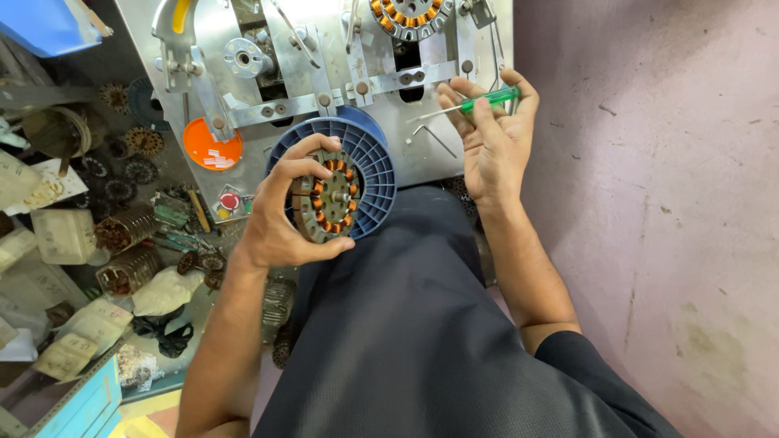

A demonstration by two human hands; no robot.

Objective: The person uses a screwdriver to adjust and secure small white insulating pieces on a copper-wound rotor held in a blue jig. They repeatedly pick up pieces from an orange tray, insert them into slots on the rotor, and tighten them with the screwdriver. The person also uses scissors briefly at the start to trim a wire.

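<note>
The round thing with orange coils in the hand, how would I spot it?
Find the big grey metal machine panel, then the blue ribbed plastic spool below it. In front of the spool, the left hand grips a round grey metal disc ringed with copper-orange wire coils. A similar coiled disc sits mounted atop the machine; this one is hand-held.

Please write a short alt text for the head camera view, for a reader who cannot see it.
A person's left hand holds a round motor stator with copper windings above a blue ribbed spool, while the right hand holds a green-handled screwdriver near a grey metal winding machine. More wound stators lie on the cluttered floor to the left.
</note>
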